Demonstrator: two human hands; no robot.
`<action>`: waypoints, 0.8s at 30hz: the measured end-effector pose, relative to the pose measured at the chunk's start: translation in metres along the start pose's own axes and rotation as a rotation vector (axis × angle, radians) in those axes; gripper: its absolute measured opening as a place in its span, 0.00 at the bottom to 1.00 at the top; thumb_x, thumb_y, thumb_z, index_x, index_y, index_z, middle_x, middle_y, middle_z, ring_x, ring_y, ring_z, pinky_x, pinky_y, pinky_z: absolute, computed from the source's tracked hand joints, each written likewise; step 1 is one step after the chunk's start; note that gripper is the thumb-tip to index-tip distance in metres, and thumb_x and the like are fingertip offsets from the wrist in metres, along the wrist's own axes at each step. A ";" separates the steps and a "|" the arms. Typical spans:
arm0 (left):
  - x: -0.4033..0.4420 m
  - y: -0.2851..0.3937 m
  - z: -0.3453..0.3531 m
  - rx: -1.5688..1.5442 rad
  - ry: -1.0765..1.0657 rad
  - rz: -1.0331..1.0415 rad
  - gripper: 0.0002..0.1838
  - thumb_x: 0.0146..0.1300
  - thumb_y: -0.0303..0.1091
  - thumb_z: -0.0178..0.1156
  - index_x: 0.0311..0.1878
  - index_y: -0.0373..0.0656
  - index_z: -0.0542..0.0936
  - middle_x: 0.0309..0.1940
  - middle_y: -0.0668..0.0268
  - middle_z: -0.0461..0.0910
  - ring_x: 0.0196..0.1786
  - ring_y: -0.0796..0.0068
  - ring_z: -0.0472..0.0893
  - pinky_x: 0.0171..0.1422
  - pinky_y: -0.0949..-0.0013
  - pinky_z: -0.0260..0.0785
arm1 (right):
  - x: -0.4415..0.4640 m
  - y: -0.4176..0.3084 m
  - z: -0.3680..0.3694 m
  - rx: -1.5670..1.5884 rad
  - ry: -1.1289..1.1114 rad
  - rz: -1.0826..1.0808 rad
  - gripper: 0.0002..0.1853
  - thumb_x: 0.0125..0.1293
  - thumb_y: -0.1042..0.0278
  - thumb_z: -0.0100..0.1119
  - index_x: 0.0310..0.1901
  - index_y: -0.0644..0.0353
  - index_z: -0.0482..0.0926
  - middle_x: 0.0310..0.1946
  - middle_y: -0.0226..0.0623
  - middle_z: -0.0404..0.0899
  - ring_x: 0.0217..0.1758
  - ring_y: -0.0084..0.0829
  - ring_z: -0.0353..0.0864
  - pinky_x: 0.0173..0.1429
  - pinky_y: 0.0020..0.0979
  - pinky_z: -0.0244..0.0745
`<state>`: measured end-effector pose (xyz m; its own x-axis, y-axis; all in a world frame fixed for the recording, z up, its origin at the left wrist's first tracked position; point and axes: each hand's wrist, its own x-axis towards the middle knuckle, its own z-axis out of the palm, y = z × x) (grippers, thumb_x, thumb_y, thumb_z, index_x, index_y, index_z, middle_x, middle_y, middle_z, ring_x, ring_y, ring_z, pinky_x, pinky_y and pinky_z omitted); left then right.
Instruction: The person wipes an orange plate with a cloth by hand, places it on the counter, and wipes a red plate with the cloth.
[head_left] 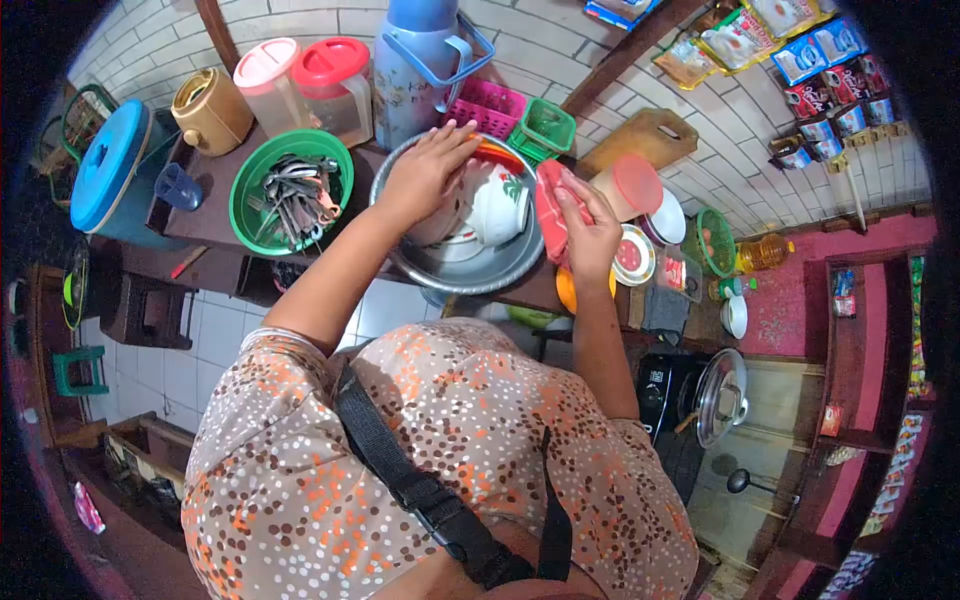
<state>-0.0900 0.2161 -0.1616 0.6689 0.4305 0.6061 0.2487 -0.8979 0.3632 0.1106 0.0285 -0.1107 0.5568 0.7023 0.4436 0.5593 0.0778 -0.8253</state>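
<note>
A large grey metal basin (470, 277) holds white bowls (497, 212) with a floral pattern, plates and something orange at its back rim. My left hand (430, 178) reaches over the basin with its fingers stretched out, resting on dishes near the back left rim; its palm side is hidden. Right of the basin, my right hand (590, 225) is closed on a red cloth (552, 212). Beside that hand stand a container with a pink lid (637, 184) and a small patterned plate (634, 256).
Left of the basin is a green basin (250, 222) of cutlery, with lidded pitchers (335, 95) and a blue flask (410, 90) behind. A wooden board (640, 145) leans on the wall. A stove (655, 400) with a glass-lidded pan (720, 398) stands at the right.
</note>
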 end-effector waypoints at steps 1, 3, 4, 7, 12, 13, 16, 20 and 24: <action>0.003 -0.007 0.003 -0.001 0.005 0.010 0.28 0.69 0.30 0.65 0.73 0.46 0.77 0.79 0.58 0.71 0.79 0.50 0.71 0.83 0.49 0.63 | 0.004 -0.001 0.009 -0.002 0.009 -0.007 0.15 0.69 0.73 0.72 0.56 0.62 0.90 0.55 0.42 0.90 0.60 0.30 0.87 0.67 0.31 0.77; 0.013 -0.015 0.013 -0.048 -0.062 0.023 0.29 0.69 0.30 0.65 0.73 0.45 0.77 0.79 0.58 0.71 0.79 0.51 0.71 0.83 0.49 0.63 | 0.011 0.001 0.022 -0.007 0.017 -0.100 0.14 0.68 0.74 0.73 0.55 0.62 0.90 0.55 0.42 0.90 0.60 0.31 0.87 0.68 0.31 0.77; 0.018 -0.020 0.018 -0.038 -0.108 0.046 0.28 0.70 0.33 0.64 0.73 0.44 0.77 0.78 0.58 0.71 0.79 0.52 0.72 0.83 0.49 0.63 | 0.012 0.004 0.028 -0.005 0.039 -0.107 0.15 0.67 0.75 0.73 0.55 0.62 0.90 0.55 0.42 0.90 0.61 0.31 0.88 0.67 0.32 0.77; 0.030 -0.024 0.045 -0.024 -0.154 0.063 0.27 0.73 0.38 0.61 0.73 0.45 0.76 0.76 0.58 0.74 0.79 0.53 0.72 0.83 0.49 0.63 | 0.010 0.006 0.035 0.006 0.080 -0.024 0.14 0.67 0.75 0.73 0.55 0.62 0.90 0.55 0.42 0.90 0.61 0.32 0.87 0.68 0.33 0.77; 0.043 -0.031 0.053 0.016 -0.183 0.096 0.22 0.76 0.45 0.58 0.67 0.48 0.81 0.56 0.51 0.87 0.59 0.50 0.86 0.68 0.48 0.75 | -0.004 0.012 0.035 -0.018 0.117 0.025 0.15 0.67 0.75 0.73 0.55 0.62 0.90 0.55 0.43 0.90 0.62 0.33 0.87 0.69 0.34 0.77; 0.045 -0.029 0.050 0.013 -0.182 0.104 0.22 0.76 0.45 0.58 0.67 0.48 0.81 0.56 0.51 0.87 0.59 0.50 0.86 0.68 0.48 0.75 | -0.007 0.016 0.035 -0.024 0.120 0.020 0.15 0.67 0.75 0.73 0.55 0.62 0.90 0.55 0.43 0.90 0.62 0.33 0.87 0.69 0.34 0.77; 0.041 -0.029 0.049 -0.011 -0.365 -0.083 0.17 0.74 0.46 0.60 0.60 0.52 0.86 0.41 0.53 0.90 0.43 0.48 0.89 0.46 0.44 0.80 | -0.007 0.015 0.038 -0.009 0.140 0.083 0.15 0.69 0.74 0.72 0.56 0.63 0.90 0.55 0.41 0.90 0.60 0.30 0.86 0.70 0.33 0.76; 0.040 -0.022 0.041 -0.074 -0.246 0.012 0.15 0.72 0.41 0.61 0.57 0.51 0.88 0.38 0.53 0.89 0.41 0.50 0.89 0.45 0.46 0.80 | -0.002 0.009 0.039 0.033 0.132 0.155 0.15 0.71 0.71 0.72 0.57 0.64 0.89 0.54 0.37 0.90 0.59 0.26 0.85 0.70 0.31 0.75; 0.045 0.001 0.018 -0.085 -0.296 -0.024 0.15 0.71 0.41 0.62 0.55 0.50 0.88 0.40 0.53 0.90 0.44 0.49 0.89 0.48 0.48 0.80 | 0.005 0.004 0.033 0.022 0.107 0.149 0.15 0.71 0.70 0.72 0.57 0.62 0.90 0.54 0.36 0.90 0.58 0.26 0.85 0.68 0.30 0.76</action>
<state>-0.0470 0.2332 -0.1467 0.8418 0.3947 0.3683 0.2160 -0.8715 0.4404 0.0948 0.0558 -0.1232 0.6953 0.6279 0.3497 0.4530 -0.0052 -0.8915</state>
